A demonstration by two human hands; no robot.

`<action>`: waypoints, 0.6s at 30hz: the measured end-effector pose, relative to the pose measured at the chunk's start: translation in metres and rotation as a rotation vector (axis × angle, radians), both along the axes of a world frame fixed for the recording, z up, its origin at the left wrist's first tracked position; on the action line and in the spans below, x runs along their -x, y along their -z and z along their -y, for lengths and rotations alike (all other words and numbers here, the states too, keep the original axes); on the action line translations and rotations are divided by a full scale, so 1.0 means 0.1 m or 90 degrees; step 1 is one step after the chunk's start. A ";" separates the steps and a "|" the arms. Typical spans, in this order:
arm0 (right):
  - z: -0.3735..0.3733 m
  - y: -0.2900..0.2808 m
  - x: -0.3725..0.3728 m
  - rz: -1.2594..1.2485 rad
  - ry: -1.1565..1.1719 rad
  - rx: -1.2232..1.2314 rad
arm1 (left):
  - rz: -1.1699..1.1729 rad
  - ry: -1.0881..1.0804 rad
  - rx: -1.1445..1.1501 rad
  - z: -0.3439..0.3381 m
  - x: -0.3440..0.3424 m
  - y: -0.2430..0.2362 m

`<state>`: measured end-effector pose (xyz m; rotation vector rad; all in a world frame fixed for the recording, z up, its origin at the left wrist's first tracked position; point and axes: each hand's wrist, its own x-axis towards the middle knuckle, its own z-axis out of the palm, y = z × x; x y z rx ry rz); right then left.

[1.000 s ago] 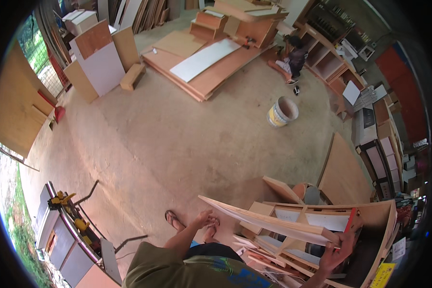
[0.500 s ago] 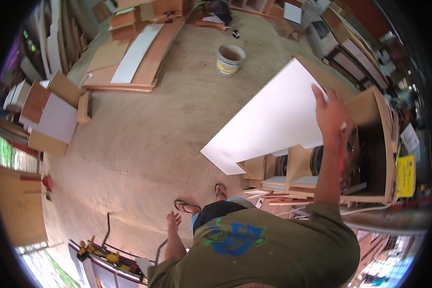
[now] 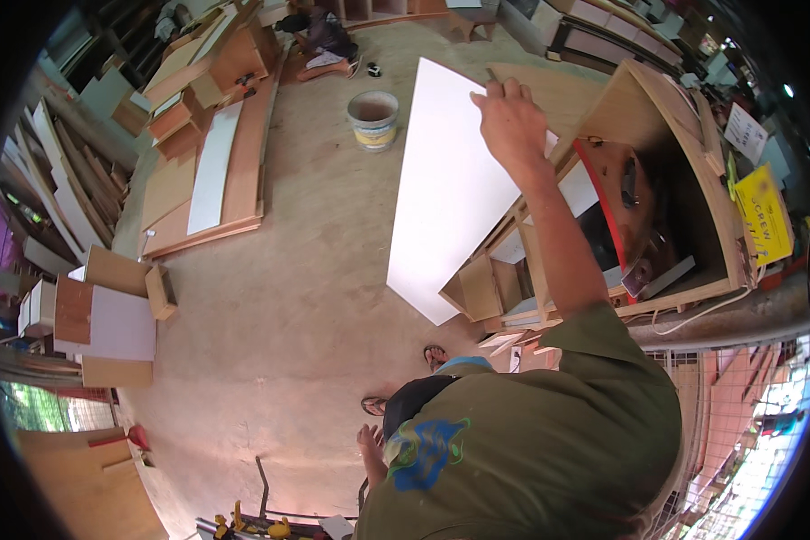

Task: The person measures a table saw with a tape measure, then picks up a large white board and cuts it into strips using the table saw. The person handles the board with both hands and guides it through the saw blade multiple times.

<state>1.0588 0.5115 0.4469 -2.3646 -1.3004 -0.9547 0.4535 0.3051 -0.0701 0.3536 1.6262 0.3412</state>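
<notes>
Your right hand [image 3: 515,126] has hold of the long white panel [image 3: 450,193], its thumb on the white face and its fingers bent over the right-hand edge, close to the far end. Your left hand [image 3: 371,443] hangs by your body, its fingers loosely parted with nothing seen in them, though your shirt [image 3: 531,432] partly hides that arm. The panel slants along the left edge of the wooden cabinet carcass [image 3: 718,193], its near corner beside the cabinet's near-left corner; you cannot tell whether its lower side touches the floor [image 3: 270,342]. It looks like a stiff, coated sheet of moderate weight: expect the smooth face to be a bit slippery, the corners easy to chip and the long near end to swing under a one-handed grip. A hold around mid-length, with a hand on each long edge, should balance it better. The floor is bare, dusty concrete, with a paint-stained bucket [image 3: 373,135] beyond the panel's left edge. At the floor's far side, a co-worker [image 3: 328,40] sits low near a stack of boards [image 3: 157,225] topped by a narrow white strip [image 3: 216,166].
</notes>
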 end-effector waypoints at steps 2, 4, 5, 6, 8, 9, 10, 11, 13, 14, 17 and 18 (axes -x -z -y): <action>-0.03 0.01 -0.04 0.018 0.003 0.020 | 0.042 -0.067 -0.041 -0.04 -0.02 -0.09; -0.01 0.01 -0.08 0.002 0.007 0.028 | 0.026 -0.088 -0.042 -0.08 -0.01 -0.17; 0.01 0.00 -0.11 0.003 0.011 0.028 | 0.023 -0.100 -0.045 -0.11 -0.01 -0.20; 0.02 -0.01 -0.13 0.004 0.021 0.031 | 0.030 -0.109 -0.062 -0.12 0.01 -0.23; 0.06 -0.03 -0.22 -0.002 0.035 0.033 | 0.015 -0.111 -0.058 -0.13 0.03 -0.25; 0.08 -0.03 -0.25 -0.004 0.051 0.039 | 0.021 -0.114 -0.064 -0.12 0.03 -0.25; 0.11 -0.02 -0.27 0.000 0.047 0.035 | 0.019 -0.113 -0.056 -0.10 0.05 -0.24; 0.14 -0.01 -0.30 0.004 0.048 0.032 | -0.004 -0.111 -0.028 -0.07 0.06 -0.22; 0.23 -0.03 -0.40 0.016 0.057 0.022 | 0.009 -0.100 -0.041 0.03 0.06 -0.18; 0.27 -0.01 -0.43 0.022 0.063 0.018 | -0.017 -0.084 -0.011 0.06 0.05 -0.15; 0.37 0.03 -0.55 0.012 0.084 0.008 | 0.026 -0.093 -0.021 0.15 0.00 -0.09; 0.39 0.04 -0.59 0.008 0.089 0.000 | 0.025 -0.081 -0.015 0.16 -0.03 -0.08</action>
